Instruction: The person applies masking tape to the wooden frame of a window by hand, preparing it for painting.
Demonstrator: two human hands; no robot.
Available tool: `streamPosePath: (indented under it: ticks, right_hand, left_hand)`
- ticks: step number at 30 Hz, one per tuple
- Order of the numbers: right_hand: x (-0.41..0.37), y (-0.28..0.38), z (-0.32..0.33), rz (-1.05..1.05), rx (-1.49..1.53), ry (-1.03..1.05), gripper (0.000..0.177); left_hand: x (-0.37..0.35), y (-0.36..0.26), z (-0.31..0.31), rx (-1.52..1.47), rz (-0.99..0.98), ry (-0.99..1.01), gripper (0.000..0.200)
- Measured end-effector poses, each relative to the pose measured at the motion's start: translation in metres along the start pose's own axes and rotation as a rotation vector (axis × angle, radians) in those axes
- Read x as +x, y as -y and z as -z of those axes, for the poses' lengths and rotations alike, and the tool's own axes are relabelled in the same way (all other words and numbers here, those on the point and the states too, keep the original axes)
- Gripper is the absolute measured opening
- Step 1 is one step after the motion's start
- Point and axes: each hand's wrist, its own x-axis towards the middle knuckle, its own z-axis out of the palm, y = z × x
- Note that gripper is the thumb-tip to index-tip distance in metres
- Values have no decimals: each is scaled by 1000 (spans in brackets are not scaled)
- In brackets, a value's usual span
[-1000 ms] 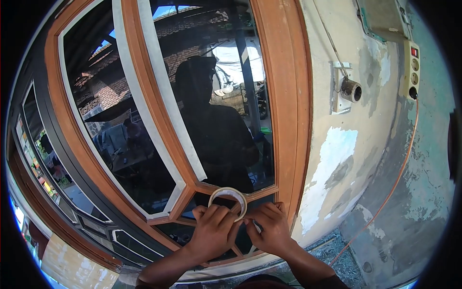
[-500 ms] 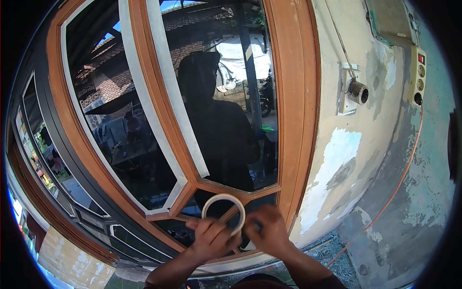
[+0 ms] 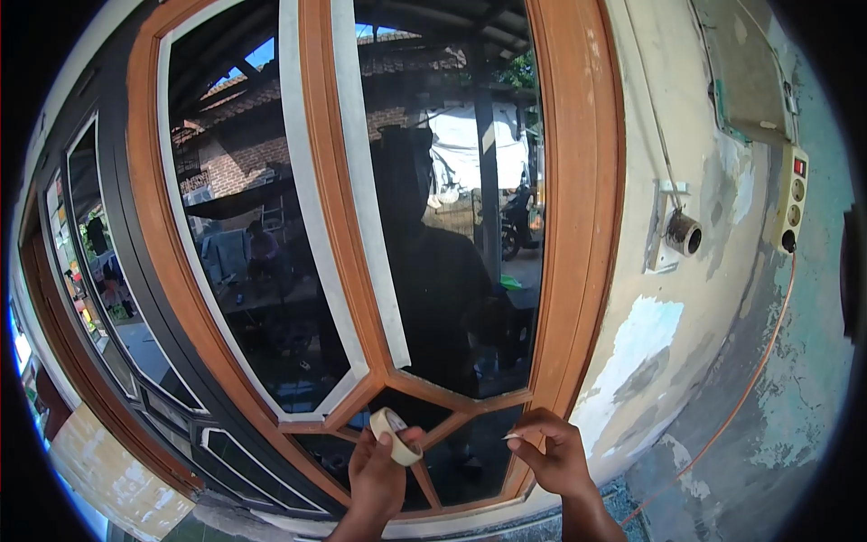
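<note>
the roll of tape (image 3: pixel 390 434) looks like matt cream paper, as do the pale strips (image 3: pixel 366 194) along the glass edges. the window frame (image 3: pixel 578 208) is smooth, warm-toned wood with a low sheen. the panes (image 3: pixel 452 217) are glossy, mirror-like glass. the wall (image 3: pixel 722 298) is rough plaster with patchy, flaking paint, and the cable (image 3: pixel 741 348) is orange plastic

The left hand (image 3: pixel 377 474) hides the tape roll's (image 3: pixel 390 423) lower part.

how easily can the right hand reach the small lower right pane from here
Probably yes: the right hand is in front of the pane with nothing between them. It pinches a tape end; the left hand holds the tape roll aside.
</note>
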Motion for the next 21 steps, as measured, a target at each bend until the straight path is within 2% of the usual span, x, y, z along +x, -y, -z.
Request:
streamPosePath:
  ticks: [2, 3, 6, 9, 10, 12, 13, 16, 17, 20, 21]
  right_hand:
    - [7, 15, 4, -7, 48, 50, 15]
    - [13, 26, 5, 35, 73, 66, 17]
    - [45, 62, 1, 147, 170, 108, 20]
    - [81, 93, -5, 242, 291, 129, 26]
    - [94, 106, -7, 275, 317, 145, 29]
    - [118, 129, -14, 372, 302, 153, 44]
    - [125, 142, -19, 379, 306, 181, 57]
    - [152, 158, -24, 434, 250, 229, 63]
    - [156, 163, -27, 432, 285, 222, 62]
    - [171, 173, -35, 446, 329, 190, 62]
    - [174, 175, -37, 423, 360, 178, 61]
  left_hand:
    - [-2, 4, 6, 42, -38, 93, 38]
    - [3, 3, 14, 81, -46, 177, 43]
    - [13, 4, 17, 86, -119, 256, 59]
    - [13, -2, -22, 200, -381, 292, 86]
    - [17, -5, -34, 184, -403, 344, 93]
    - [27, -13, -54, 150, -448, 447, 106]
    - [31, -17, -56, 177, -381, 481, 112]
    - [48, -18, -54, 324, -495, 535, 118]
    - [45, -19, -60, 342, -483, 480, 125]
    - [43, -20, -67, 450, -497, 469, 129]
    - [41, -20, -70, 473, -515, 447, 124]
